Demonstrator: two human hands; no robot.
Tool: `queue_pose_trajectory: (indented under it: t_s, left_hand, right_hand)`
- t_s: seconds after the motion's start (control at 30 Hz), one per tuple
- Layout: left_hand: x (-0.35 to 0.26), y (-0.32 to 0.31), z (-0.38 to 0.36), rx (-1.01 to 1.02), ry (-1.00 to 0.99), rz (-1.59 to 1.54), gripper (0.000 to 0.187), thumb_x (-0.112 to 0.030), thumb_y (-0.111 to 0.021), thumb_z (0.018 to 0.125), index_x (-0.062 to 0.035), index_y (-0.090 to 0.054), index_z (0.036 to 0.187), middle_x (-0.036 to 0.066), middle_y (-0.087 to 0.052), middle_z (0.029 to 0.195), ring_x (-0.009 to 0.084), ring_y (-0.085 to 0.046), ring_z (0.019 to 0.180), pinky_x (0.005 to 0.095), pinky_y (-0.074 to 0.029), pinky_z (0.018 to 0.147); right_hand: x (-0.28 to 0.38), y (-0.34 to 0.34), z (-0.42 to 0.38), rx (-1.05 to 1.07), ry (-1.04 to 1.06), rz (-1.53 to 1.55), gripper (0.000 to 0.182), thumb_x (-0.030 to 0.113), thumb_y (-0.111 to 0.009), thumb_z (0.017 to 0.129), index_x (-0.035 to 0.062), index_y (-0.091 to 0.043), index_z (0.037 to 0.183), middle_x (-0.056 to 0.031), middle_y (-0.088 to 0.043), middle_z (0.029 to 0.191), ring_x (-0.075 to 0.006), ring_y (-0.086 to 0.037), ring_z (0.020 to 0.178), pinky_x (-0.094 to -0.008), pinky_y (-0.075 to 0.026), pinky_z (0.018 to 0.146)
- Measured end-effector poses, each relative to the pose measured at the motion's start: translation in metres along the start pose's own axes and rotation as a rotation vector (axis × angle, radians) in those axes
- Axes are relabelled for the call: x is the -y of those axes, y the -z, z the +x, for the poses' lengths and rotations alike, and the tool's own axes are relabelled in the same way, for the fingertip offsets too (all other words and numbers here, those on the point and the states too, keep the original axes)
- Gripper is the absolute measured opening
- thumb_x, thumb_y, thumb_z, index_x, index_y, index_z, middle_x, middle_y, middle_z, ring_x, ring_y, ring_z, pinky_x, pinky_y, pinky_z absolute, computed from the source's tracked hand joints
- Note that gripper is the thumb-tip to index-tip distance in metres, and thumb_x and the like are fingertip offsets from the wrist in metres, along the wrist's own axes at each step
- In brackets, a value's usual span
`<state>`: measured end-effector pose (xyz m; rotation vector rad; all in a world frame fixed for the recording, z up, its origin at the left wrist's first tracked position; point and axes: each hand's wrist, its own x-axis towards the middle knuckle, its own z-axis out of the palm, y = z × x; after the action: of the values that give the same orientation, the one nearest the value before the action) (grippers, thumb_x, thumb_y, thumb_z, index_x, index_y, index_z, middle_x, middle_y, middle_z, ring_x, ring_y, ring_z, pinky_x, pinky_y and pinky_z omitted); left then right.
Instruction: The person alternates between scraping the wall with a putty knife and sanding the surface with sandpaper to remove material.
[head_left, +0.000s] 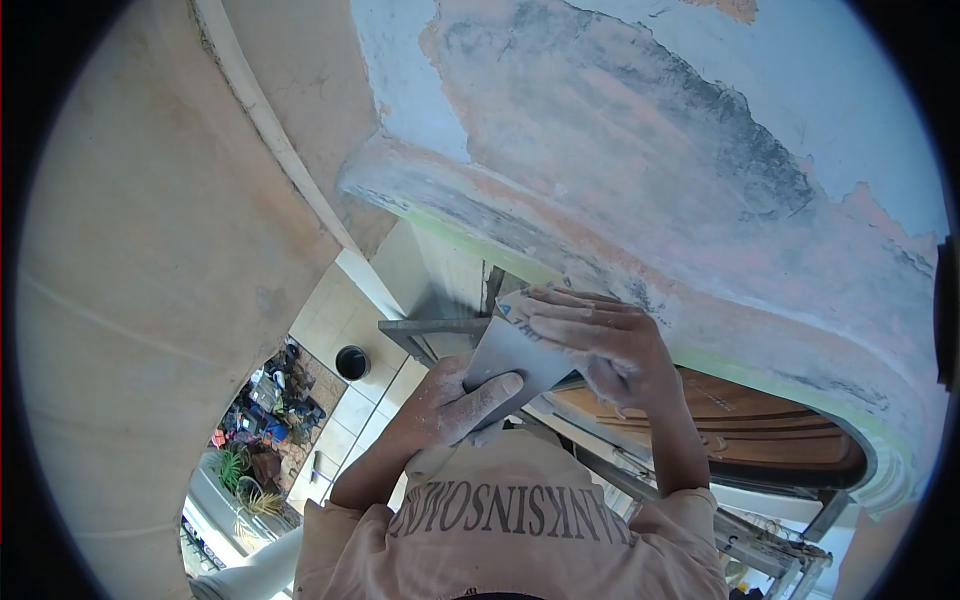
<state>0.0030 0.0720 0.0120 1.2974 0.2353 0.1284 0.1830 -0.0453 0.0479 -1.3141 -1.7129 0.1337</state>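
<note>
A grey sheet of sandpaper [530, 362] is in front of my chest, with its printed backing showing at the far corner where it folds over. My left hand [452, 402] grips its near left side, thumb lying on top and the fingers hidden beneath. On the far right part of the sheet, my right hand [612, 338] presses its long fingers over the folded edge, with the thumb bent below. Pale dust coats both hands. Just beyond them runs a curved wall moulding [560, 235] with patchy grey and pinkish filler.
Peeling blue-white paint surrounds the bare wall patch [640, 130] above. Behind my arms is metal scaffolding [740, 545]. Far below, a black bucket [352, 362] stands on floor tiles beside a heap of mixed items [265, 405]. A curved plastered surface [150, 270] fills the left.
</note>
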Motion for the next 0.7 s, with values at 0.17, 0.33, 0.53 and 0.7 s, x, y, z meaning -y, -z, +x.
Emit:
queue_pose_trajectory:
  t_s: [0.17,0.33,0.53,0.7]
  left_hand:
    - [0.007,-0.008,0.002,-0.028,-0.101,-0.059,0.029,-0.027,-0.056,0.090,0.0012,-0.055,0.097,0.002,-0.052,0.065,0.0064,-0.045,0.046,0.0212,-0.034,0.040]
    - [0.004,-0.008,0.004,-0.050,0.051,-0.067,0.026,-0.023,-0.055,0.091,0.0023,-0.056,0.094,0.002,-0.051,0.062,0.0062,-0.043,0.044,0.0212,-0.033,0.037]
    - [0.016,-0.006,0.005,-0.043,0.139,-0.136,0.030,-0.021,-0.057,0.089,0.0060,-0.054,0.103,0.008,-0.057,0.069,0.0075,-0.044,0.040,0.0209,-0.033,0.034]
    - [0.007,-0.012,0.002,0.001,0.159,-0.072,0.031,-0.019,-0.058,0.088,0.0059,-0.053,0.107,0.008,-0.059,0.074,0.0072,-0.046,0.045,0.0208,-0.035,0.035]
  right_hand:
    - [0.007,0.002,-0.010,-0.013,0.106,0.114,0.034,0.004,-0.058,0.076,0.0045,-0.062,0.109,-0.0115,-0.061,0.114,-0.0305,-0.054,0.113,-0.0460,-0.040,0.100]
    - [-0.013,0.010,-0.018,-0.020,-0.043,0.269,0.040,-0.002,-0.056,0.070,0.0075,-0.063,0.109,-0.0101,-0.061,0.114,-0.0327,-0.051,0.116,-0.0480,-0.037,0.102]
    - [-0.023,0.012,-0.012,0.082,-0.179,0.208,0.039,-0.009,-0.053,0.070,0.0033,-0.064,0.106,-0.0078,-0.064,0.111,-0.0335,-0.051,0.116,-0.0475,-0.038,0.102]
    - [0.003,0.005,-0.003,0.094,0.009,0.330,0.022,-0.003,-0.054,0.075,-0.0022,-0.066,0.093,-0.0165,-0.066,0.100,-0.0362,-0.056,0.108,-0.0470,-0.042,0.096]
